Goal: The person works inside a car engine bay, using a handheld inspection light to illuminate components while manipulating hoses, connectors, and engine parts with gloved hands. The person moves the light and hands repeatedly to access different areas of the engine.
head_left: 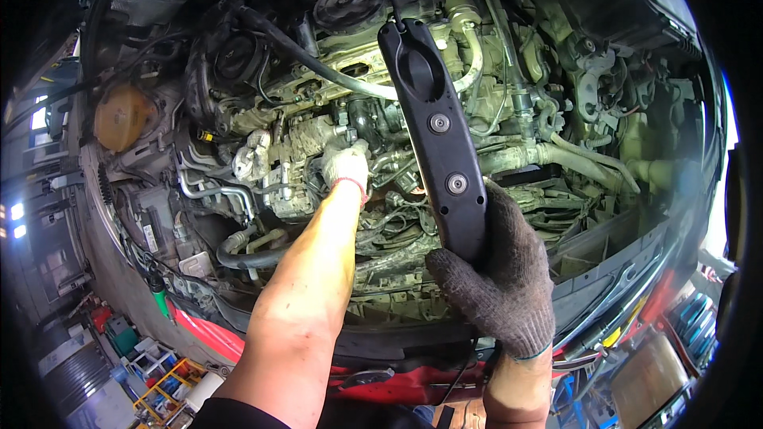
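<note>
My right hand [505,278], in a dark grey knitted glove, grips the lower end of a long black work light [447,151]. Two round metal discs sit on the side of the lamp turned to me, and an oval recess is near its top. Its glow falls on the engine [318,91] behind it. Reaching into the middle of the engine bay, my left hand [346,164] wears a whitish glove with a red cuff. Its fingers are curled in among the parts below a black hose [318,67]; what they hold is hidden.
An orange-brown round reservoir cap [125,117] is at the left of the bay. Pipes and a large hose [548,157] run on the right. The red front edge [208,336] of the car lies nearest me. At lower left stands a yellow-framed rack [171,389].
</note>
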`<act>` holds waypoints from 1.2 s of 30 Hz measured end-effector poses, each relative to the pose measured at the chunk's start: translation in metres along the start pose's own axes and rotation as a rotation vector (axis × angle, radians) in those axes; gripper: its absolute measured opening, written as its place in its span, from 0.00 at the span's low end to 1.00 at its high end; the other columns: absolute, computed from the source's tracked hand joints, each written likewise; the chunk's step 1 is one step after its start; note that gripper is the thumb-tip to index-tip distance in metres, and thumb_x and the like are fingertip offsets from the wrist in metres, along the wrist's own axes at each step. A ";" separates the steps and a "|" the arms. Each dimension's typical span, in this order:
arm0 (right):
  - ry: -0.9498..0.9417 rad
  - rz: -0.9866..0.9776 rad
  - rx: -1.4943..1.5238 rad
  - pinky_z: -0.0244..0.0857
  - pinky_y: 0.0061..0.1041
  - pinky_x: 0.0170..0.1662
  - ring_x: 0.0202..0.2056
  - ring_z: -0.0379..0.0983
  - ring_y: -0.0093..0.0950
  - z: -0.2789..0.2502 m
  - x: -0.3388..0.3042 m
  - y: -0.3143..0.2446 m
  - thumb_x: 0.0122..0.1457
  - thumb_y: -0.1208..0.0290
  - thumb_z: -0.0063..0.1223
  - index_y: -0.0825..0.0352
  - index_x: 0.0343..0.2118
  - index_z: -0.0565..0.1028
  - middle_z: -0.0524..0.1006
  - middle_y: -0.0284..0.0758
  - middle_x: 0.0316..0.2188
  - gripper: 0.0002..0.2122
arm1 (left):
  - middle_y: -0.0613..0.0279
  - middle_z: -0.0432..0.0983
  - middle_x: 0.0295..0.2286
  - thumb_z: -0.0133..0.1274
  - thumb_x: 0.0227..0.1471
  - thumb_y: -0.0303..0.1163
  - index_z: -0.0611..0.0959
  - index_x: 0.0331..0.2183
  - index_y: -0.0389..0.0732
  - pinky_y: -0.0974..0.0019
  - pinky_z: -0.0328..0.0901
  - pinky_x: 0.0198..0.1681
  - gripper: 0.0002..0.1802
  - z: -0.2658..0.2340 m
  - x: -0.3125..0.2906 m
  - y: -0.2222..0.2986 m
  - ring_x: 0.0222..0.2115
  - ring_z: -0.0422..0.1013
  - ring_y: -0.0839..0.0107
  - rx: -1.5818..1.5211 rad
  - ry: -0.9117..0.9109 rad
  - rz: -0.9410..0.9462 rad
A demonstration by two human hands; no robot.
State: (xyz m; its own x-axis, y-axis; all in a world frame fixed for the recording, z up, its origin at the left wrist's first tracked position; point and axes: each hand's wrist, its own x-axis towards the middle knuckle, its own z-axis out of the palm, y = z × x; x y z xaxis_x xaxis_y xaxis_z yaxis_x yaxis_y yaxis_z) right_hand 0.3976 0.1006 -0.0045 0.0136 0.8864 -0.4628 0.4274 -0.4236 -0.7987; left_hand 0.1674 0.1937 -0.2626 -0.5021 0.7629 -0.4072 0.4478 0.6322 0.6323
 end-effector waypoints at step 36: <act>0.020 -0.035 -0.037 0.75 0.41 0.43 0.39 0.82 0.49 0.001 0.002 0.002 0.47 0.60 0.74 0.71 0.60 0.68 0.82 0.49 0.37 0.38 | 0.39 0.83 0.37 0.33 0.67 0.56 0.86 0.38 0.32 0.44 0.71 0.45 0.37 0.016 0.040 0.008 0.40 0.78 0.39 0.309 -0.023 -0.122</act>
State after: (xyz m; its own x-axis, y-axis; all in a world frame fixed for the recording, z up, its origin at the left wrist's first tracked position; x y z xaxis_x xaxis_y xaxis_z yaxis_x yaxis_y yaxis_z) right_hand 0.3971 0.1014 -0.0074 0.0158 0.9043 -0.4266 0.4610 -0.3851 -0.7995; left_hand 0.1627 0.2314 -0.2838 -0.5507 0.6795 -0.4848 0.5905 0.7277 0.3491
